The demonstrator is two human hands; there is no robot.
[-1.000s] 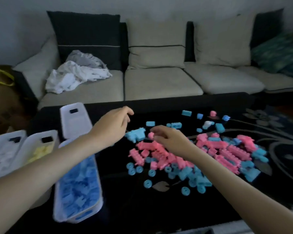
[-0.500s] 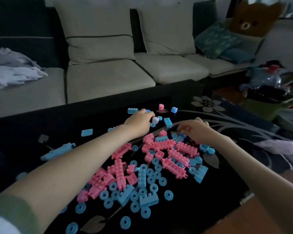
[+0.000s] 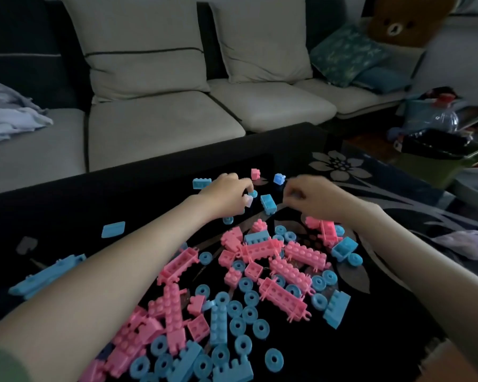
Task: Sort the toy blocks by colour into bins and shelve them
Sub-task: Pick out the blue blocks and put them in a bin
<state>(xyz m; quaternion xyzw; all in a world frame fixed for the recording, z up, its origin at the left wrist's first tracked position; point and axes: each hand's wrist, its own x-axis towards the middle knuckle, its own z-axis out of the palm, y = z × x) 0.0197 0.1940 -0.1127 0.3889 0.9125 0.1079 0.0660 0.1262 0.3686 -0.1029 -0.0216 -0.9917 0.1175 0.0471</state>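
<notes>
A heap of pink bricks (image 3: pixel 262 250) and blue bricks and rings (image 3: pixel 244 315) covers the black table (image 3: pixel 127 194). At the far side of the heap my left hand (image 3: pixel 226 195) has its fingers closed around a pale block (image 3: pixel 248 201), beside a small blue piece (image 3: pixel 253 193). My right hand (image 3: pixel 312 195) hovers curled just right of a blue brick (image 3: pixel 268 204); what it holds is hidden. Beyond the hands lie a lone pink block (image 3: pixel 255 173) and a blue block (image 3: pixel 279 178). No bins are in view.
A long blue piece (image 3: pixel 46 275) and a flat blue tile (image 3: pixel 113 229) lie left of my left arm. A beige sofa (image 3: pixel 163 119) runs behind the table with crumpled cloth (image 3: pixel 9 117). A green box with a bottle (image 3: pixel 442 150) stands at the right.
The view has swung right, so the bins left the frame. Both hands moved to the far side of the heap; my right hand shifted left toward the blue brick.
</notes>
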